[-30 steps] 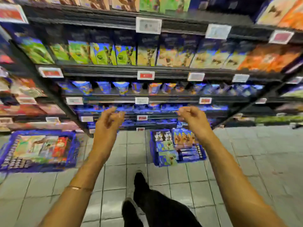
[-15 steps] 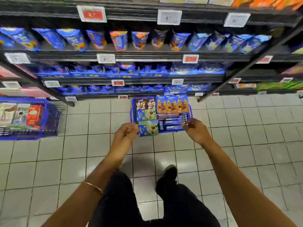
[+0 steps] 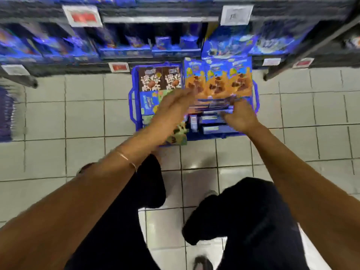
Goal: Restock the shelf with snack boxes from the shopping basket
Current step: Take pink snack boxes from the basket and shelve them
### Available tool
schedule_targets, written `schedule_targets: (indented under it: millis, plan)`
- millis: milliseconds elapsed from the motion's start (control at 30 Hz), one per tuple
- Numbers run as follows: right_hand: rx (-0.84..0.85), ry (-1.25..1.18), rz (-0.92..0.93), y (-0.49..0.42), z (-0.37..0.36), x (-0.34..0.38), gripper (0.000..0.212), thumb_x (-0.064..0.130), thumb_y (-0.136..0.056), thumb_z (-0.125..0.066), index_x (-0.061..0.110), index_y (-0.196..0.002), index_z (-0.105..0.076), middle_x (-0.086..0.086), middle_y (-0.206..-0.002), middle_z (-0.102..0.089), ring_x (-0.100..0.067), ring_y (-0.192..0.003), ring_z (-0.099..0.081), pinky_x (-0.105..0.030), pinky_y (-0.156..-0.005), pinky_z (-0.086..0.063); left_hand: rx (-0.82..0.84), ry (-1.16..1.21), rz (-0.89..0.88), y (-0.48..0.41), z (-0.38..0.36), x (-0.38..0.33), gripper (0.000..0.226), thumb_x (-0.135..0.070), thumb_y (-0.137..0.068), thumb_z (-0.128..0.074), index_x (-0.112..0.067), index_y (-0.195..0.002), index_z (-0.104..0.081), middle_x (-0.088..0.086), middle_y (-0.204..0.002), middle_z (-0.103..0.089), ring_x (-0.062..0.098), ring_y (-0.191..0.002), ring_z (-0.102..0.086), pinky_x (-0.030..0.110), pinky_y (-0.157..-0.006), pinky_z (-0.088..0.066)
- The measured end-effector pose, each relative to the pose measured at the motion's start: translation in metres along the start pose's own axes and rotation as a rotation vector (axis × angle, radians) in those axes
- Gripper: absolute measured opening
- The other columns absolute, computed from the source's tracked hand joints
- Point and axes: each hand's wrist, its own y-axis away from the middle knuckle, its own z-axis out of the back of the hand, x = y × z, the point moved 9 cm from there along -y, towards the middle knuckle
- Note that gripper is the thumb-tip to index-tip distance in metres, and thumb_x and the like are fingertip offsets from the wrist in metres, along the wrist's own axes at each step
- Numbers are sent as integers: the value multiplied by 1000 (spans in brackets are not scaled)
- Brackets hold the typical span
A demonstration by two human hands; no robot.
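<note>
A blue shopping basket (image 3: pixel 134 112) sits on the tiled floor against the lowest shelf (image 3: pixel 126 53). Inside it stand three orange snack boxes (image 3: pixel 218 82), two brown ones (image 3: pixel 159 78), blue-green ones (image 3: pixel 149 102) and flat blue boxes (image 3: pixel 212 129). My left hand (image 3: pixel 171 110) stretches over the middle of the basket, fingers fairly straight and pointing at the orange boxes, holding nothing. My right hand (image 3: pixel 240 116) is at the basket's right side, its fingertips at the lower edge of the orange boxes; motion blur hides whether they grip.
Blue packs fill the low shelves, with price tags (image 3: pixel 118 66) on the shelf edges. Another blue basket (image 3: pixel 6 114) stands at the far left edge. A shelf post foot (image 3: pixel 266 77) is on the floor to the right. My dark trouser legs (image 3: pixel 253 221) are below.
The view has tipped down from the shelves to the floor basket. Both hands dropped from shelf height and now reach into the basket, the left moving rightward towards the orange boxes.
</note>
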Motion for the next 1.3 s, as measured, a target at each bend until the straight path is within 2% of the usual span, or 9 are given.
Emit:
schedule_targets:
  millis: [167,333,500,700,833,933,1100,1200,1300]
  plan:
    - [-106,315,79,-53,-66,-43,62,49,-88,-68,10,-134,-59,-21,-143,-48,-41,-130,-46,-46,-109,-38,53,-42,-20,-77,-27,36,40,-54,-106,-50,-23,-124,-68,-3,-116,-78,18,-103,-75,36,-84,-51]
    - [-225,423,177,-56,-78,-66,67,75,-92,-44,15,-109,-70,-15,-114,-66,-40,-109,-60,-47,-92,-41,66,19,-22,-87,-32,59,49,-67,-104,-41,-29,-106,-72,-7,-106,-81,19,-102,-77,42,-95,-53]
    - [-99,406,305,-43,-81,-72,71,78,-85,-50,20,-124,-64,-4,-118,-65,-32,-114,-57,-50,-99,-36,15,97,-118,-74,-32,42,59,-69,-103,-41,-22,-119,-71,-3,-108,-81,18,-96,-80,45,-93,-56]
    - [-99,189,340,-34,-62,-66,42,74,-81,-63,36,-99,-65,12,-80,-69,-18,-83,-68,-43,-91,-50,-20,128,0,-61,-32,66,56,-68,-105,-38,-23,-111,-72,-2,-109,-81,21,-100,-77,43,-87,-53]
    - [-178,-63,420,-29,-42,-56,33,67,-86,-64,41,-107,-69,21,-99,-72,-7,-94,-69,-33,-86,-54,-38,175,15,-65,-28,71,56,-68,-104,-40,-23,-109,-72,-1,-108,-81,22,-100,-77,42,-80,-51]
    - [-223,-321,468,-24,-18,-40,17,51,-94,-65,35,-95,-71,19,-84,-72,0,-80,-69,-18,-72,-51,-61,175,8,-71,-26,71,56,-69,-104,-39,-24,-110,-72,-1,-110,-80,21,-102,-76,42,-80,-52]
    - [-265,-720,447,-19,12,-20,37,33,-102,-60,4,-80,-62,9,-66,-58,-7,-60,-60,-18,-61,-51,-128,200,-11,-78,-25,67,48,-68,-104,-41,-27,-102,-66,-2,-110,-73,21,-105,-71,40,-81,-53]
    - [-249,-915,366,-17,17,-9,42,41,-103,-55,14,-71,-58,-8,-71,-60,-9,-55,-64,-20,-49,-47,-111,189,-44,-83,-30,58,54,-70,-103,-39,-26,-116,-68,-1,-118,-72,20,-109,-69,41,-87,-54]
    - [-217,-1023,292,-22,14,-1,44,57,-94,-55,27,-62,-63,-14,-81,-67,-20,-70,-69,-32,-65,-51,-40,171,-87,-86,-41,51,53,-72,-102,-38,-29,-109,-69,-6,-109,-77,19,-106,-72,47,-101,-54]
